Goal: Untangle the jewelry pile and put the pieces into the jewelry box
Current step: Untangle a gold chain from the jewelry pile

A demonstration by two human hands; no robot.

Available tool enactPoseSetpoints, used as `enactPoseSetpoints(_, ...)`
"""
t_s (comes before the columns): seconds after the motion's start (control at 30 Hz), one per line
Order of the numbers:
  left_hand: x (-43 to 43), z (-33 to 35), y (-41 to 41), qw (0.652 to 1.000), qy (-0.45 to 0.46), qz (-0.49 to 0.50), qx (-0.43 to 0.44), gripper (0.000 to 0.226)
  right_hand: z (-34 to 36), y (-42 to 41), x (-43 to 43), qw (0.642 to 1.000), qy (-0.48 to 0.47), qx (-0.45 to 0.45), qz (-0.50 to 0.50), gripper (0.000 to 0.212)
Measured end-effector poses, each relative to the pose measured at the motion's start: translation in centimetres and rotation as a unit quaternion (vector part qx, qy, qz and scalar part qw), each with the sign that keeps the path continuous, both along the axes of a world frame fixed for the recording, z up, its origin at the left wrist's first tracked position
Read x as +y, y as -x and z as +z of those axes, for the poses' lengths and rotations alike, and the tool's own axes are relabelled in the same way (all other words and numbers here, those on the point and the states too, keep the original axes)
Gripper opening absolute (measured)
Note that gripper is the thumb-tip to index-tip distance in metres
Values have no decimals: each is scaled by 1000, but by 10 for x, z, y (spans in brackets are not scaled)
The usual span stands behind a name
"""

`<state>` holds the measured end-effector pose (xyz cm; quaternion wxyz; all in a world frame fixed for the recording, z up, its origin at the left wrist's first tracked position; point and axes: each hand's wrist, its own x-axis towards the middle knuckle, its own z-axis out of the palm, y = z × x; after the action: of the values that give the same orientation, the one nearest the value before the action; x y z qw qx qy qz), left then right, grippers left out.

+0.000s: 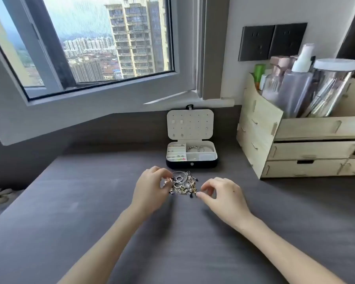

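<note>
Grey bench (pixel 86 201) carries the pile (pixel 184 184) just before the open box (pixel 191 155), an organizer (pixel 307 148) standing off right; left grip (pixel 150 189) pinches the pile's left edge, right grip (pixel 223 194) curls beside it, hold unclear.

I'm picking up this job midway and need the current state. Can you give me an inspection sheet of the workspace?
Surface: dark grey table, with the pile lying just in front of the box.
Job's things: tangled jewelry pile on the table; jewelry box open, lid upright, rings or bracelets in one compartment.
Clutter: wooden organizer holding bottles, at the right.
Hands: left hand pinches the pile's left edge; right hand is curled at its right edge, grip unclear.
Cables: nothing seen.
Surroundings: window, wall sockets.
</note>
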<state>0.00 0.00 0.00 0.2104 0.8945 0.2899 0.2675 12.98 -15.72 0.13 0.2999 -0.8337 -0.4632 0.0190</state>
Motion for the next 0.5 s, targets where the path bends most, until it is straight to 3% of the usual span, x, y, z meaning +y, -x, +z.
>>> enactPoseSetpoints(0.13, 8, -9, -8, 999, -5, -3, 32, 14, -7, -3, 19, 1000, -5, -26, -6, 29)
enactPoseSetpoints(0.33, 20, -13, 4, 999, 10, -38, 5, 18, -15, -11, 22, 998, -8, -56, 0, 11)
enactPoseSetpoints(0.5, 30, -13, 19, 999, 8, -29, 11, 18, -14, -27, 17, 997, 3, -61, -44, 13)
